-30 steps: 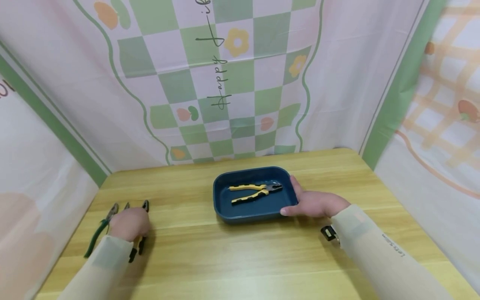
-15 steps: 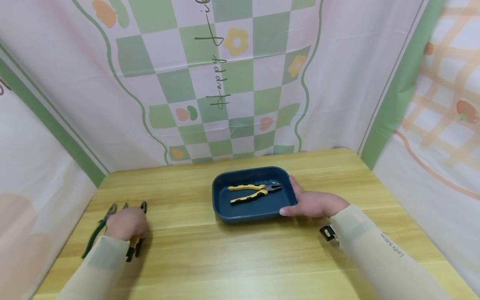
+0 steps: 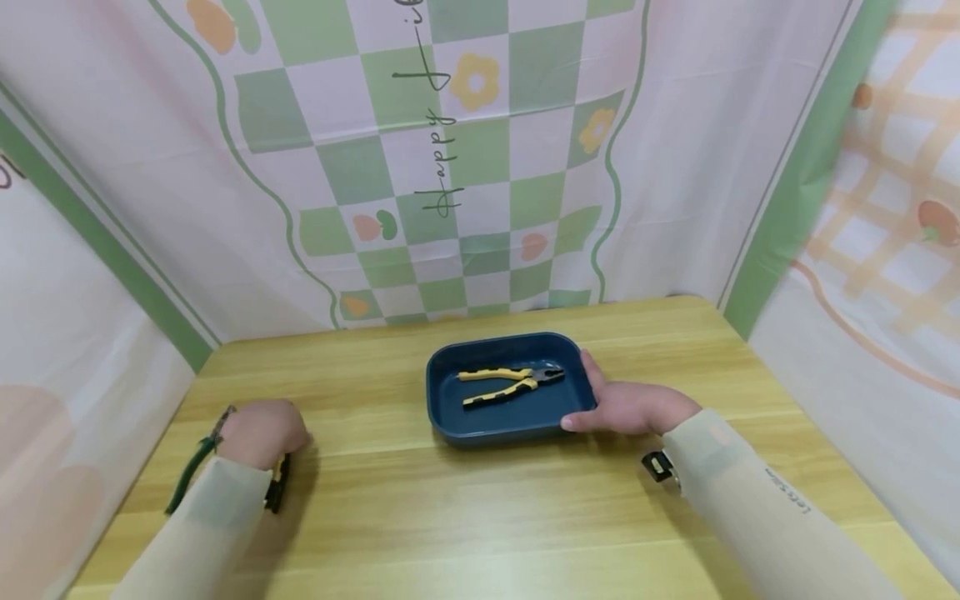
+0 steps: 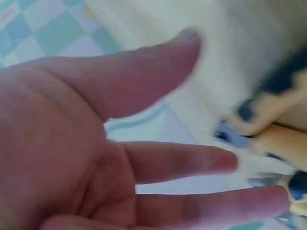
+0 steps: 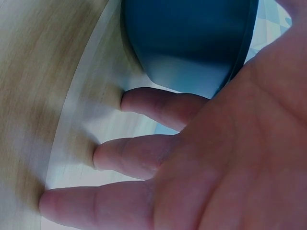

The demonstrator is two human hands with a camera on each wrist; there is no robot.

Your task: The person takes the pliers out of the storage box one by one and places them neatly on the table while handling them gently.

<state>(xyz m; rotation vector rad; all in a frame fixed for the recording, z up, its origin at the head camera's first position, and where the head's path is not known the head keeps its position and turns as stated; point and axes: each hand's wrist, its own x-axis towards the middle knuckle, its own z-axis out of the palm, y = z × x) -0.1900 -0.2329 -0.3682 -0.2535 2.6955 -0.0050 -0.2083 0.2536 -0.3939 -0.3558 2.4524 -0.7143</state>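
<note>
My left hand [image 3: 262, 432] is over the pliers at the left of the table, covering much of them in the head view. Green-handled pliers [image 3: 191, 473] show to its left, and yellow-and-black handles [image 3: 277, 485] stick out below it. In the left wrist view the thumb and fingers are spread and straight; one fingertip overlaps the yellow-and-black pliers [image 4: 297, 191]. My right hand [image 3: 630, 407] rests against the right end of a dark blue tray [image 3: 487, 437], thumb at the near corner, the other fingers straight on the table. Yellow-and-black pliers [image 3: 495, 374] lie inside the tray.
The wooden table [image 3: 450, 533] has printed fabric [image 3: 480, 158] hanging behind it and at both sides. A small black clip-like piece [image 3: 657, 466] shows below the right wrist.
My left hand has shifted slightly, now hiding the pliers' heads that showed above it before, except the green-handled pair's. The right hand and tray have stayed put.
</note>
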